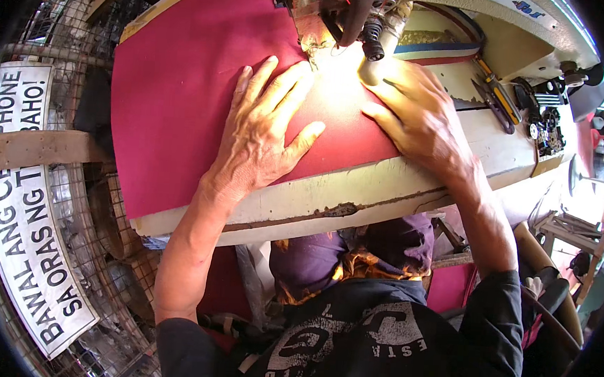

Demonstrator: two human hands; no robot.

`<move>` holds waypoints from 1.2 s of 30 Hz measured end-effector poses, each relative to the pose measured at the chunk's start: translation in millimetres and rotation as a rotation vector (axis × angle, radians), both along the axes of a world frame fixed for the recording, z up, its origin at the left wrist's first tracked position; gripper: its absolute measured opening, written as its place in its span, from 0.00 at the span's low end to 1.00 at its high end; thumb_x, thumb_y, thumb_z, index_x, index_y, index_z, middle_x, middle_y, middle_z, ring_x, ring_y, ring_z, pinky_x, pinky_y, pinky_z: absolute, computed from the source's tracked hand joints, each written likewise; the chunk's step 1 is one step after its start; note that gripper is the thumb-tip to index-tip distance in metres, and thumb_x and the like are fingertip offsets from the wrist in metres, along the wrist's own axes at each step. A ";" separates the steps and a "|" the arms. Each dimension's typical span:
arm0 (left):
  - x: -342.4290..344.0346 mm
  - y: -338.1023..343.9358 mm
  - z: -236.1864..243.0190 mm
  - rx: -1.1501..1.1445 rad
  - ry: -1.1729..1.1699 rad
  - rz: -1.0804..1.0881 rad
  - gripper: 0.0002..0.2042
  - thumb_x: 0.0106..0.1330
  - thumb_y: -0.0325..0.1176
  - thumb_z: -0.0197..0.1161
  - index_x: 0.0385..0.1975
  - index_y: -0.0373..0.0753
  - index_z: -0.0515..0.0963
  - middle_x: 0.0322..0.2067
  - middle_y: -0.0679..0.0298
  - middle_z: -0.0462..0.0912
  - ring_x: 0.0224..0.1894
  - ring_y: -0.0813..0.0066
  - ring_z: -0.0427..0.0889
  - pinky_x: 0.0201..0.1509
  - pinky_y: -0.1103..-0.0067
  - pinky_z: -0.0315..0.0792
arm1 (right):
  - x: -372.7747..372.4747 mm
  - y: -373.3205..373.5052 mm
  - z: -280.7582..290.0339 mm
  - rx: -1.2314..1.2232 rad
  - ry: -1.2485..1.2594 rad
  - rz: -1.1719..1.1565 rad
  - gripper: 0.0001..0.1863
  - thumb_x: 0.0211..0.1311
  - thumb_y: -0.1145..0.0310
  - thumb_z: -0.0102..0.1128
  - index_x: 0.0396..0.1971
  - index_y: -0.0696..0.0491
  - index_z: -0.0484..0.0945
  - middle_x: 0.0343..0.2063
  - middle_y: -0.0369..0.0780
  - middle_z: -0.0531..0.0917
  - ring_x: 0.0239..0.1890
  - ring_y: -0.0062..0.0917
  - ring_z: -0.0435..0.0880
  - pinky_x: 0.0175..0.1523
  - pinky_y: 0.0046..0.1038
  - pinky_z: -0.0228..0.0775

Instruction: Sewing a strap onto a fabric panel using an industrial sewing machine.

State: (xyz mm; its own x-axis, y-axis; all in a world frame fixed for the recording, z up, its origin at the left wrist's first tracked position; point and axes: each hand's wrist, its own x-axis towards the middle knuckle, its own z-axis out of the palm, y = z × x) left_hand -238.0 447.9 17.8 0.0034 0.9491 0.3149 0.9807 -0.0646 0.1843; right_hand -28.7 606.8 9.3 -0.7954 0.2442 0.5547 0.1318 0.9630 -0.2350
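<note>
A large sheet of dark red material (176,105) lies across the sewing machine table and hangs over its left side. My left hand (268,117) rests flat on the sheet, fingers spread, fingertips just left of the needle area. On the other side, my right hand (417,112) presses on the sheet with its fingers stretched out toward the needle. The sewing machine head (347,18) stands above the sheet between both hands. A bright lamp glare washes out the spot under the needle, so the stitching point cannot be made out.
Scissors (494,103) and a yellow-handled cutter (503,90) lie on the table to the right. Beyond them sits the bobbin winder mechanism (546,124). A worn table edge (328,207) runs in front of me. Wire mesh with a white sign (23,171) stands at the left.
</note>
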 end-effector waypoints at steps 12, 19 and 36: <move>-14.6 1.3 0.8 -0.051 -0.005 -0.008 0.31 0.65 0.44 0.65 0.67 0.37 0.70 0.67 0.55 0.71 0.72 0.48 0.61 0.78 0.53 0.51 | 119.4 34.2 -4.9 0.182 0.213 -0.711 0.19 0.68 0.76 0.62 0.57 0.52 0.81 0.59 0.44 0.79 0.65 0.39 0.75 0.69 0.40 0.66; -11.2 1.1 1.6 -0.054 -0.021 0.002 0.31 0.65 0.45 0.66 0.65 0.37 0.71 0.65 0.56 0.72 0.72 0.47 0.61 0.77 0.50 0.51 | 121.3 32.4 -12.8 0.088 0.192 -0.821 0.23 0.70 0.72 0.61 0.64 0.51 0.76 0.66 0.46 0.72 0.69 0.39 0.69 0.70 0.42 0.64; -12.0 6.0 -0.3 -0.041 -0.033 -0.006 0.30 0.64 0.44 0.67 0.64 0.38 0.72 0.65 0.58 0.71 0.71 0.47 0.61 0.77 0.50 0.53 | 122.6 36.8 -11.1 0.098 0.185 -0.808 0.21 0.68 0.72 0.62 0.60 0.50 0.80 0.64 0.43 0.75 0.68 0.38 0.71 0.71 0.41 0.62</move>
